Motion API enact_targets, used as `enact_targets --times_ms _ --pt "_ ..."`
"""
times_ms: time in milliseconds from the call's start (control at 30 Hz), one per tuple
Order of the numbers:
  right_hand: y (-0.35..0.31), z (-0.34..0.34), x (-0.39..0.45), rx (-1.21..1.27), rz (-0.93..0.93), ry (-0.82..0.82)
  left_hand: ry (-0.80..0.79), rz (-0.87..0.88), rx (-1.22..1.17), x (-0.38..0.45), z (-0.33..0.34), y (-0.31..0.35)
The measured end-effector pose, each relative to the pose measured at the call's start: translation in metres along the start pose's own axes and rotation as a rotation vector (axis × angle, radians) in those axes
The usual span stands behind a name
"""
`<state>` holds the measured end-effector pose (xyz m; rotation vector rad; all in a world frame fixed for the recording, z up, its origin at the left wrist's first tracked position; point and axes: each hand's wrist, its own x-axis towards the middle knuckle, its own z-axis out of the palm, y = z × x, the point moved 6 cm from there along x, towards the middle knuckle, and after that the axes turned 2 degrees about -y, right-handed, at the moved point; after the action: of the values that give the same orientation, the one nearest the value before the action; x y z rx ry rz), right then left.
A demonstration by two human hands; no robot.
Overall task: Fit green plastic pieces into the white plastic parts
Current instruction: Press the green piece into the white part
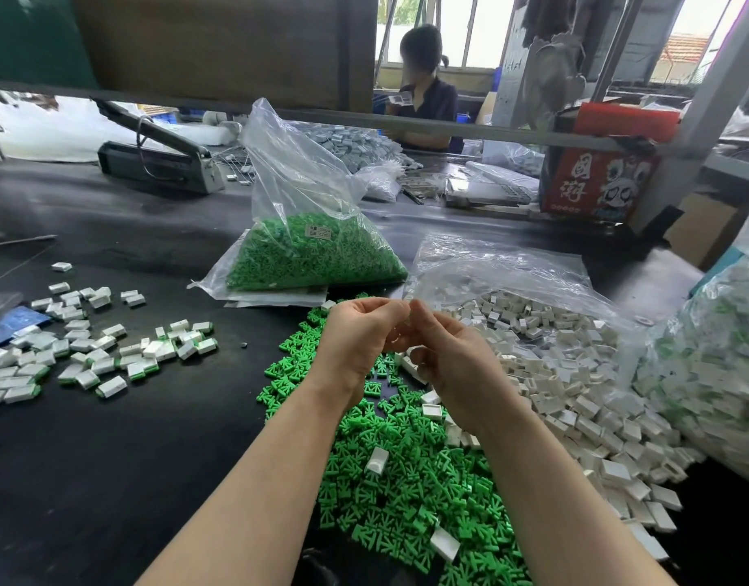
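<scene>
My left hand [356, 336] and my right hand [449, 357] are raised together above a heap of loose green plastic pieces [406, 471] on the black table. The fingertips of both hands meet around something small and whitish, mostly hidden by the fingers. My right hand also holds a white plastic part [411, 366] under its curled lower fingers. To the right lies a pile of white plastic parts [576, 387]. At the left, white parts with green pieces fitted [89, 353] lie scattered.
A clear bag of green pieces [313, 251] stands behind my hands, an open clear bag [504, 268] spills the white parts, and another bag [719, 353] sits at the far right. A heat sealer [161, 158], a red box [597, 179] and another person [423, 90] are beyond.
</scene>
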<state>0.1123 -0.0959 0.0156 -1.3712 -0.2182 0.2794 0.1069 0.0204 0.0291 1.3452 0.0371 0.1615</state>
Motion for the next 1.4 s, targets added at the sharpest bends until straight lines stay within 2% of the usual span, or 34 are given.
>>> enact_targets --times_ms 133,567,733,1133,1400 --pt "0.003 0.002 -0.001 -0.026 0.018 -0.034 0.074 0.044 0.048 -0.001 -0.002 0.003" --pt "-0.004 0.009 -0.003 -0.217 -0.131 -0.075 0.042 -0.022 -0.095 0.006 -0.004 -0.007" --pt "0.0 0.012 -0.003 -0.205 -0.137 -0.101 0.042 -0.037 -0.084 0.004 -0.001 -0.008" --pt "0.01 0.002 0.004 -0.033 -0.123 -0.033 0.077 -0.013 -0.057 0.005 0.002 -0.014" --pt "0.01 0.002 0.003 -0.042 -0.153 -0.006 0.061 0.003 -0.093 0.004 0.002 -0.012"
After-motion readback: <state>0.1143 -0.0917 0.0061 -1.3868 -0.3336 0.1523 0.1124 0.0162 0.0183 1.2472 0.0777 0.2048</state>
